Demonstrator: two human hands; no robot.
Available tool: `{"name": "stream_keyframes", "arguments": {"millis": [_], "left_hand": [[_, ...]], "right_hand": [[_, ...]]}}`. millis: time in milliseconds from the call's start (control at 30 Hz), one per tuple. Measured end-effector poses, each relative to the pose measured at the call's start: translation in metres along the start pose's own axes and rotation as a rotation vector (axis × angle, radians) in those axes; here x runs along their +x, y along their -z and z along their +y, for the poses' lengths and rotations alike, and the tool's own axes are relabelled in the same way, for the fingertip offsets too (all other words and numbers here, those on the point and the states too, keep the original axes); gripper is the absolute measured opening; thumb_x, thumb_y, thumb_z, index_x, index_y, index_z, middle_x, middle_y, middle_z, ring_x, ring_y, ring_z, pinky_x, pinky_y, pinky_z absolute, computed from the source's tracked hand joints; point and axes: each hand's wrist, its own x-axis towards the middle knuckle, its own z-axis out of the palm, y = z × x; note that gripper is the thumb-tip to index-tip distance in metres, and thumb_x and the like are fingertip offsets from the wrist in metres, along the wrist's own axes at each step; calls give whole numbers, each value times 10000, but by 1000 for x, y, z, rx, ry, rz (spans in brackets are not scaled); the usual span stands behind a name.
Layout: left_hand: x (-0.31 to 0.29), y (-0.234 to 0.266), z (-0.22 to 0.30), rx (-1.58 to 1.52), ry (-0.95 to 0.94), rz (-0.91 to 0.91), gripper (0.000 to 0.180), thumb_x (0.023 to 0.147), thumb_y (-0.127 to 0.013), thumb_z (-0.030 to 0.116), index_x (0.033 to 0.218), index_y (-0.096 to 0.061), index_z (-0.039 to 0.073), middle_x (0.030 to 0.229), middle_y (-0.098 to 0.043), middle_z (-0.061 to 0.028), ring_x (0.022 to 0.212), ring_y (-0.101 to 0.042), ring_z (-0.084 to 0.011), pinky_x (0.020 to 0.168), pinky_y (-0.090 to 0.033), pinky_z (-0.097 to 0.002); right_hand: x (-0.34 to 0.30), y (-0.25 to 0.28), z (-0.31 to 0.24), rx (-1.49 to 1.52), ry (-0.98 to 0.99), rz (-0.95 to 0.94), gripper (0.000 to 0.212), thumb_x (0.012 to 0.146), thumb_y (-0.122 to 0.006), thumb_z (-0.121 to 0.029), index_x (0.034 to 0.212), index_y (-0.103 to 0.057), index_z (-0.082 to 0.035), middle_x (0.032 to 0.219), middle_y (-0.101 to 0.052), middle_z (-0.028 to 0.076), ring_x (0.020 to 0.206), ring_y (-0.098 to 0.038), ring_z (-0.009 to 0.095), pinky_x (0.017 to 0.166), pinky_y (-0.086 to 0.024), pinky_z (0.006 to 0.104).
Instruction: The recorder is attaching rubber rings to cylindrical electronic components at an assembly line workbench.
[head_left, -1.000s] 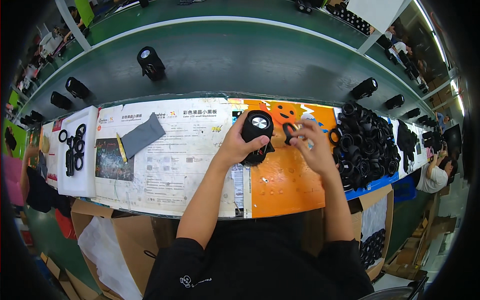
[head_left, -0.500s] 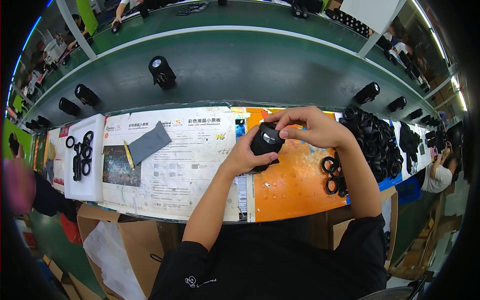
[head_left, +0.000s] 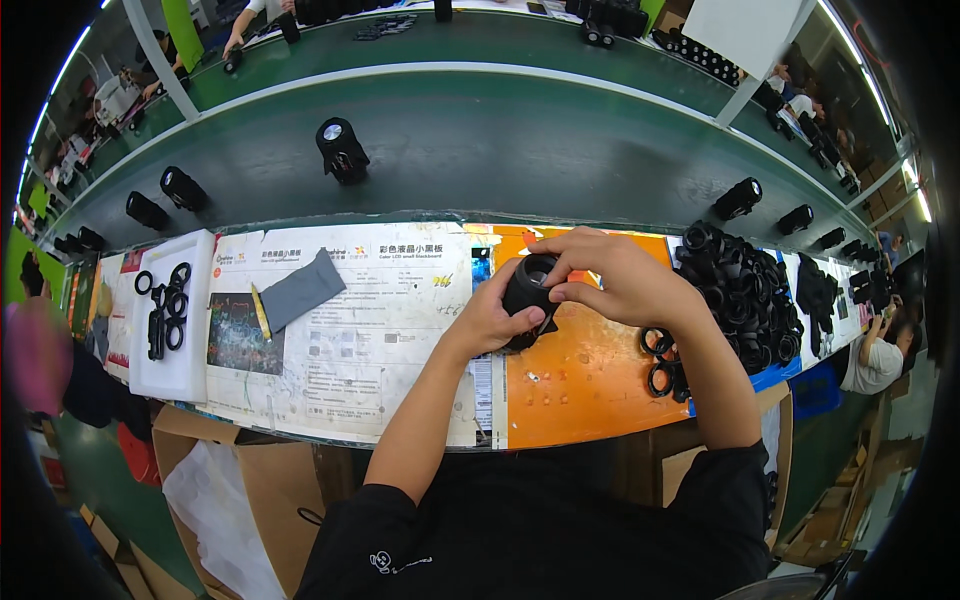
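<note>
The left hand [head_left: 487,318] is wrapped around the side of a black cylinder [head_left: 524,296], which it keeps above the orange part of the surface [head_left: 570,405], a little tilted, and the right hand [head_left: 625,278] has its fingers closed on the upper rim of the same cylinder (whether a loose ring is also between these fingers, I cannot tell). To the right there is a big pile of black rings [head_left: 742,305], while to the left lie a grey pouch [head_left: 308,292], a yellow knife [head_left: 262,314] beside it, and a white tray [head_left: 165,382] with black parts [head_left: 156,336] inside.
</note>
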Motion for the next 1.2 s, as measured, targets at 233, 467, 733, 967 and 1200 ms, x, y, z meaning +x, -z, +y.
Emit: {"name": "stream_keyframes", "arguments": {"millis": [233,467,733,967,1200], "left_hand": [[1,-2,0,27,-63,9,829,889,-882,490,1500,-529,54,1233,-698,-117,1093,-712,-236,974,-586,-352],[0,-3,2,49,-67,15,873,894,-875,514,1531,-503,47,1300,-697,-142,1143,-708,-256,1003,-580,-374],[-4,-13,14,96,-45,104,831,913,-889,531,1500,-548,52,1283,-712,-146,1148,-709,-265,1011,-569,-373],[7,-21,0,241,-201,79,857,893,-898,529,1491,-549,24,1281,-712,-160,1158,-709,-298,1044,-546,-387],[-1,-17,4,247,-180,91,926,841,-932,537,1484,-551,-9,1285,-723,-183,1163,-728,-315,1023,-569,-399]], "right_hand": [[-1,-9,3,-47,37,27,318,982,-815,-152,1295,-812,-95,1491,-710,133,1359,-655,366,1157,-537,473],[-3,-12,2,-185,90,-11,454,976,-801,-99,1401,-809,-256,1512,-689,119,1398,-619,386,1170,-535,481],[7,-11,4,-175,223,36,381,989,-789,-113,1365,-822,-168,1430,-740,175,1305,-677,368,1124,-554,452],[56,-53,27,185,-388,176,542,1183,-509,-422,1248,-817,19,1087,-836,188,957,-780,279,962,-592,388],[59,-65,22,189,-435,-64,447,1058,-550,-361,1117,-781,18,1188,-768,258,1107,-708,418,1009,-535,465]]}}
